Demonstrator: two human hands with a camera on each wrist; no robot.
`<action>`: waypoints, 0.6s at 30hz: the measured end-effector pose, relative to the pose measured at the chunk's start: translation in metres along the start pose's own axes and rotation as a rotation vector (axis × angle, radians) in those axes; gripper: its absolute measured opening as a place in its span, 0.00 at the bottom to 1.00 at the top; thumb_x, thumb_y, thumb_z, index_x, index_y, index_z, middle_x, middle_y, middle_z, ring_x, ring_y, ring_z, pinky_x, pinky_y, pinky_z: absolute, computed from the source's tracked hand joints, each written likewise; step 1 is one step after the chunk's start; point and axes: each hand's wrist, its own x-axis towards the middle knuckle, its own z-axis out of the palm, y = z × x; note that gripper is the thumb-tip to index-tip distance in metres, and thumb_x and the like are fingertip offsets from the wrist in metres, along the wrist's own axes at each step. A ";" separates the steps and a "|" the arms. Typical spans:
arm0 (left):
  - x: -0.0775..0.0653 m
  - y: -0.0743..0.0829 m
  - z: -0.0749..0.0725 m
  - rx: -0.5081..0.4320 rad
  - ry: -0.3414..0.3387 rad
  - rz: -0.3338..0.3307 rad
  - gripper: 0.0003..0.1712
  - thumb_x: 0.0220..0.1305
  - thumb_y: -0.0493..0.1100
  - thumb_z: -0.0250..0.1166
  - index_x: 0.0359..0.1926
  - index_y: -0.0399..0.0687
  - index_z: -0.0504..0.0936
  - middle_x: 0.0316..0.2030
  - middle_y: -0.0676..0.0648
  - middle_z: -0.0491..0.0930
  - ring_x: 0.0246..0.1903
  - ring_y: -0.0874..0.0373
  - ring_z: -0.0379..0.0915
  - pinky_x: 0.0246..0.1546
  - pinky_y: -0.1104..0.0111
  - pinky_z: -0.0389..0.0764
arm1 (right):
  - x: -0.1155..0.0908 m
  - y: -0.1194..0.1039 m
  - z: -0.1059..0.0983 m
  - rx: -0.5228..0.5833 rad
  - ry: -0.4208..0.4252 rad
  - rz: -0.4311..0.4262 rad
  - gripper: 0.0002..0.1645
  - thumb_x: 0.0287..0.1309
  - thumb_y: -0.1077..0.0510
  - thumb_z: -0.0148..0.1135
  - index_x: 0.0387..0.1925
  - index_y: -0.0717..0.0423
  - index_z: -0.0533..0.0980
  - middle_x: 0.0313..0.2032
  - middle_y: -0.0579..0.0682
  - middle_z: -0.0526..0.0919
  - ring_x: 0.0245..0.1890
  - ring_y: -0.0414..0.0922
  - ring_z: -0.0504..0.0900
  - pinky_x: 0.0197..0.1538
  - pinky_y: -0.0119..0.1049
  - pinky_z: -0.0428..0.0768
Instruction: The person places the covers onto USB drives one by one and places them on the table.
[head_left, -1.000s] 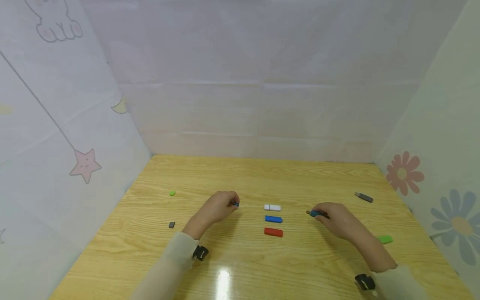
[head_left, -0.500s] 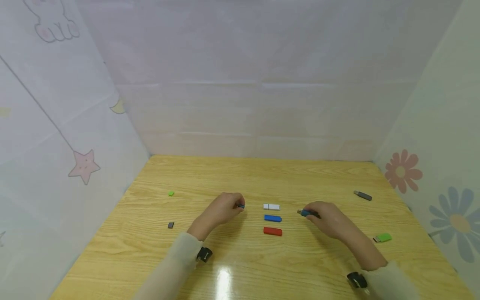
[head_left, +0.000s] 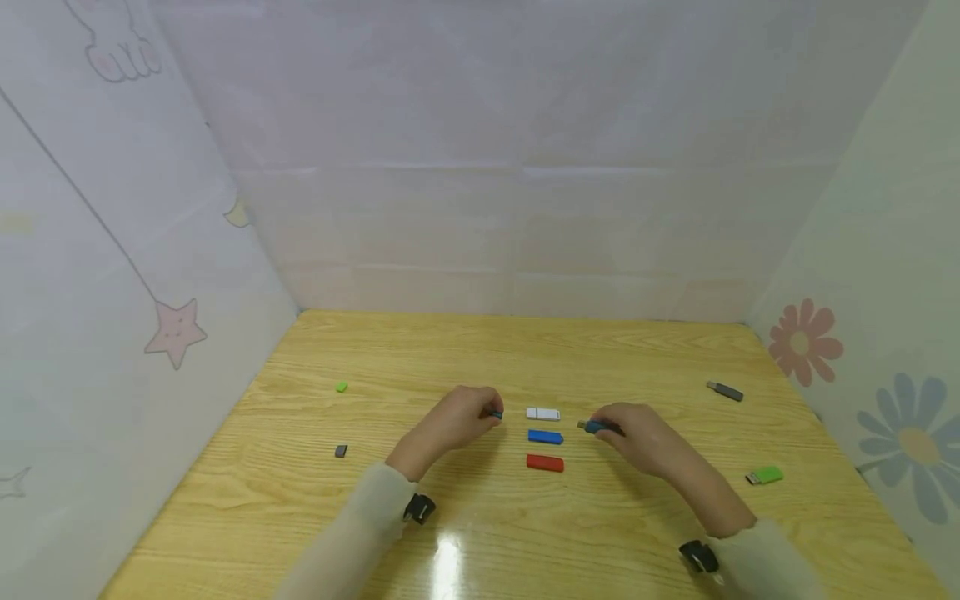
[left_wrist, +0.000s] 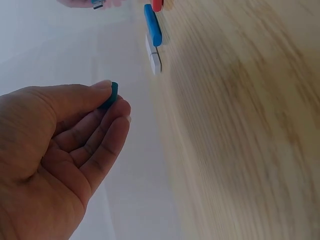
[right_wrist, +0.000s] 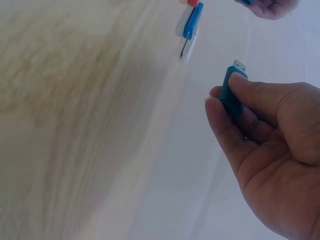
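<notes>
Filling the lower half of the head view, a pale wooden table [head_left: 480,546] shows wavy grain and a bright glare at bottom centre. A whitish back wall [head_left: 517,200] rises behind it, faintly creased; the left side wall bears one pink star [head_left: 177,332] and one yellow moon [head_left: 238,213], the right side wall two flowers — one red-pink [head_left: 801,342], one blue-grey [head_left: 918,448].

Three sticks lie in a column near the centre: one white stick [head_left: 543,413], one blue stick [head_left: 545,437], one red stick [head_left: 545,462]. Two with bare connectors lie towards the right edge, one grey stick [head_left: 727,392] and one green stick [head_left: 768,474]. Two small caps lie at left: one green cap [head_left: 341,387], one grey cap [head_left: 341,451].

Two hands flank the column. Left of it, the left hand [head_left: 461,418] pinches one teal cap [left_wrist: 114,90] between thumb and fingers; right of it, the right hand [head_left: 641,437] grips one teal USB stick [right_wrist: 231,102], connector pointing left in the head view — cap and stick well apart.
</notes>
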 end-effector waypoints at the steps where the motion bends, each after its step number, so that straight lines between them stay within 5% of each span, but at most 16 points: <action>1: 0.001 0.001 0.000 -0.002 -0.002 0.001 0.05 0.61 0.42 0.64 0.39 0.51 0.79 0.33 0.58 0.79 0.33 0.68 0.74 0.35 0.74 0.76 | 0.001 -0.001 0.001 0.000 0.001 -0.001 0.09 0.57 0.62 0.62 0.41 0.54 0.80 0.35 0.44 0.82 0.33 0.37 0.77 0.34 0.34 0.77; 18: 0.009 0.011 0.005 0.026 -0.013 0.031 0.06 0.62 0.45 0.64 0.40 0.54 0.79 0.35 0.59 0.80 0.36 0.68 0.75 0.38 0.75 0.77 | 0.009 -0.018 0.007 -0.020 0.008 -0.053 0.08 0.57 0.61 0.62 0.40 0.54 0.81 0.33 0.42 0.82 0.30 0.35 0.75 0.32 0.32 0.75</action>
